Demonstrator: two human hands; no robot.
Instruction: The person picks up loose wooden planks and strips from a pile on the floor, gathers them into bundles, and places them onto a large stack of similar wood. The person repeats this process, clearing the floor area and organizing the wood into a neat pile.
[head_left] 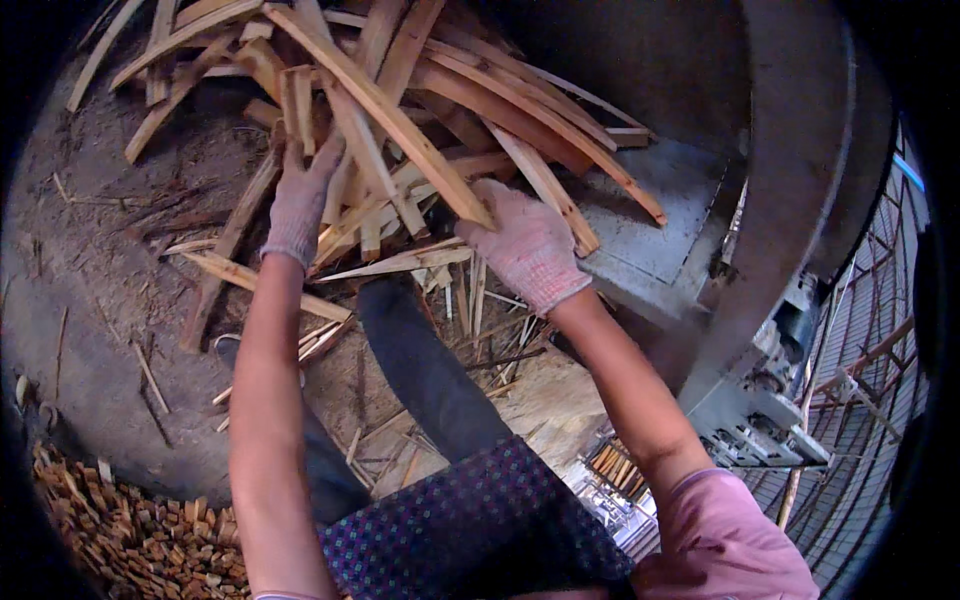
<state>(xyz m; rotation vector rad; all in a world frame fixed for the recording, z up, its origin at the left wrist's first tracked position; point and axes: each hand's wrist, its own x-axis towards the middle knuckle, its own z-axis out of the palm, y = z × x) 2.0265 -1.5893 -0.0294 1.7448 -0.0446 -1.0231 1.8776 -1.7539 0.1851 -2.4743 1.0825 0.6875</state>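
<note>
The right hand [528, 240], in a pale glove, grips the near end of a long wooden strip [390, 115], which slants up and left across the top of a loose wood pile [420, 80]. The left hand [303, 200], also gloved, reaches to a short wood piece [297, 105] at the pile's near side; whether its fingers close around it, I cannot tell. Splinters and scraps litter the dusty floor [110, 250], and a metal plate [655, 205] lies right of the pile.

The left arm [266, 400] reaches ahead, left grip [302, 195] (gloved, like the other) pointing forward; the right arm [628, 385] slants inward, right grip [527, 243] curled.
</note>
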